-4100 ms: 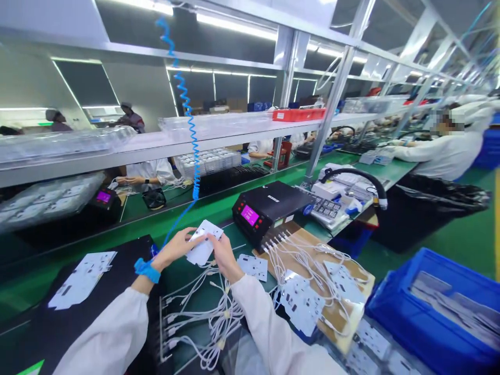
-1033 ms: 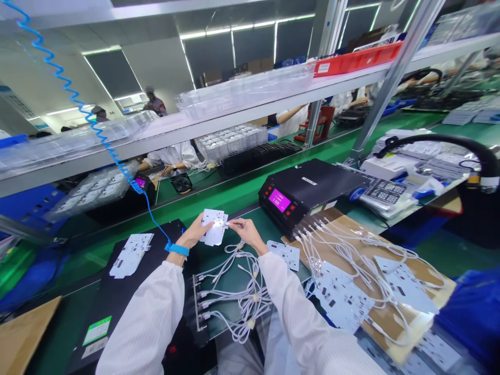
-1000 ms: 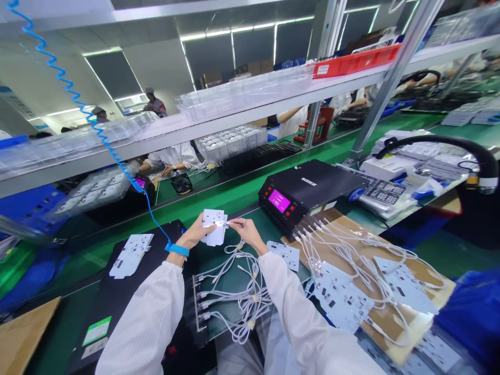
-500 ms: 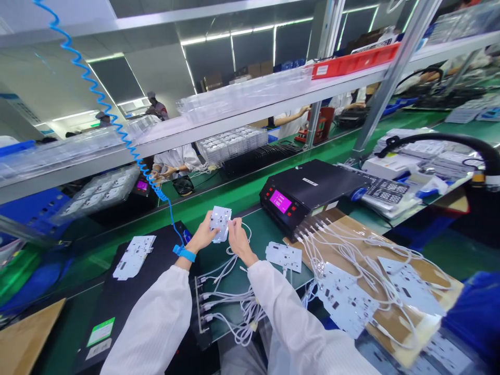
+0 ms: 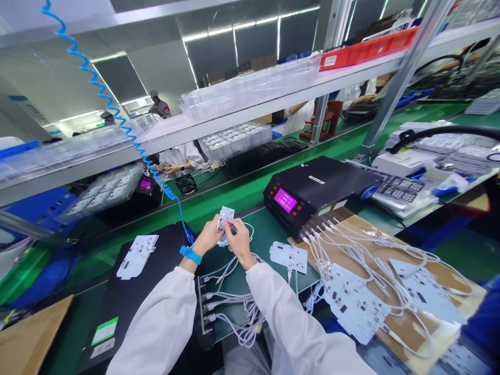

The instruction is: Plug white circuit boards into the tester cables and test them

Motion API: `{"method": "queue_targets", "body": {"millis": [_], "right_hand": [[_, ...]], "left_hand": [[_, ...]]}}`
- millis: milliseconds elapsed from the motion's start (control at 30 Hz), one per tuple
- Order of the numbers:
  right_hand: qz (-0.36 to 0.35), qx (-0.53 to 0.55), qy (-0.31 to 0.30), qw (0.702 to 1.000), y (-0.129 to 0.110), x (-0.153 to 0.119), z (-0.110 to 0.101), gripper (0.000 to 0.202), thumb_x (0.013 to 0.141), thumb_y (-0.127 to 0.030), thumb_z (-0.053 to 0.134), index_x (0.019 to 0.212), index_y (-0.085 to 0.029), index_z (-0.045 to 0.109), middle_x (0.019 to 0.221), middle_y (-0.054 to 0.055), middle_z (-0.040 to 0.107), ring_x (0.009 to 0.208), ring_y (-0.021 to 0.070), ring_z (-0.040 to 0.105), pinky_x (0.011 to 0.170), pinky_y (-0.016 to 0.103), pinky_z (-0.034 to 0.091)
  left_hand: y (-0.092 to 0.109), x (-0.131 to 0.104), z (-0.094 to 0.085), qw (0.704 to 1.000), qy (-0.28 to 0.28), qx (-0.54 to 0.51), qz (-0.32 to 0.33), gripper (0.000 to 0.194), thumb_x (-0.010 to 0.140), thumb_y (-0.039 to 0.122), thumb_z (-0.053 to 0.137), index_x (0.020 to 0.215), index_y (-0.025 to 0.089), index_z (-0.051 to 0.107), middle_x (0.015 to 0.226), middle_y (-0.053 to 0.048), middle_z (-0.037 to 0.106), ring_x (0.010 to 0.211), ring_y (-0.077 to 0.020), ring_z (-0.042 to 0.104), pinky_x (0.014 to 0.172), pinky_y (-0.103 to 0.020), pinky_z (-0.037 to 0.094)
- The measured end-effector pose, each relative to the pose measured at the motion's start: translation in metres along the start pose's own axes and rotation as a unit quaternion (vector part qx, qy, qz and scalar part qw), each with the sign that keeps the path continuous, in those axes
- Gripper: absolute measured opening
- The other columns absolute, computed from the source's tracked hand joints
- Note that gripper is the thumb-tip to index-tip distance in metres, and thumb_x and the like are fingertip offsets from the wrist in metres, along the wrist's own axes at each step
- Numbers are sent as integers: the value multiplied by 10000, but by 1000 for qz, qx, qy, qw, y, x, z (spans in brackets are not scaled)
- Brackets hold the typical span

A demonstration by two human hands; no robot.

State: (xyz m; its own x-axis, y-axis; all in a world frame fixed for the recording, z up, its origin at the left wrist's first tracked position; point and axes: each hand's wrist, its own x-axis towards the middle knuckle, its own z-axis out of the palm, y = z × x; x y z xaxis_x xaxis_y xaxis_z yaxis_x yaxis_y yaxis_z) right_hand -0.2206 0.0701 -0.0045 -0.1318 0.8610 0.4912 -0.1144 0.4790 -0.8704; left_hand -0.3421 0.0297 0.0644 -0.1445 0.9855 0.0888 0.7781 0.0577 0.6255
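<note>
- Since the earlier frame, the two hands have drawn closer together and the small white board (image 5: 225, 219) between them has turned more upright, edge toward the viewer; a second ago it lay flatter in the left hand's grasp.
- The left hand (image 5: 209, 238), with a blue wrist strap (image 5: 191, 254) on its wrist, is curled around the board's left side, holding it up above the green counter (image 5: 269, 232).
- The right hand (image 5: 238, 241) has its fingertips pinched against the board's right edge; whether it also grips a cable plug there is too small to tell.
- A blue coiled cord (image 5: 117, 117) rises from the strap up and to the far left.
- Just below the hands, near the viewer, lies a bundle of white cables (image 5: 234, 302).
- To the right, another white board (image 5: 289, 256) lies flat on the counter.
- Farther right stands a black tester box (image 5: 320, 185) with a pink screen, white cables fanning from its front onto a brown sheet.
- To the left, a white board (image 5: 137, 249) rests on a black mat (image 5: 128, 297).
</note>
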Motion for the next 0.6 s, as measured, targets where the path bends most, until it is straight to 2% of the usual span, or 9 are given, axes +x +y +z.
{"method": "queue_targets", "body": {"millis": [200, 600], "right_hand": [[0, -2, 19, 1000, 3, 2, 4, 201, 972, -338, 586, 948, -214, 743, 942, 59, 680, 797, 174, 672, 778, 310, 568], [-8, -37, -9, 999, 6, 3, 12, 216, 988, -329, 552, 980, -230, 744, 985, 74, 689, 837, 190, 677, 809, 315, 573]], "left_hand": [[-1, 1, 1, 1000, 3, 12, -6, 213, 888, 159, 657, 1097, 185, 622, 1036, -96, 772, 936, -261, 737, 784, -304, 509], [-6, 1, 1, 999, -3, 30, -14, 192, 866, 106, 645, 1037, 188, 619, 1009, -122, 767, 967, -304, 743, 802, -332, 501]]}}
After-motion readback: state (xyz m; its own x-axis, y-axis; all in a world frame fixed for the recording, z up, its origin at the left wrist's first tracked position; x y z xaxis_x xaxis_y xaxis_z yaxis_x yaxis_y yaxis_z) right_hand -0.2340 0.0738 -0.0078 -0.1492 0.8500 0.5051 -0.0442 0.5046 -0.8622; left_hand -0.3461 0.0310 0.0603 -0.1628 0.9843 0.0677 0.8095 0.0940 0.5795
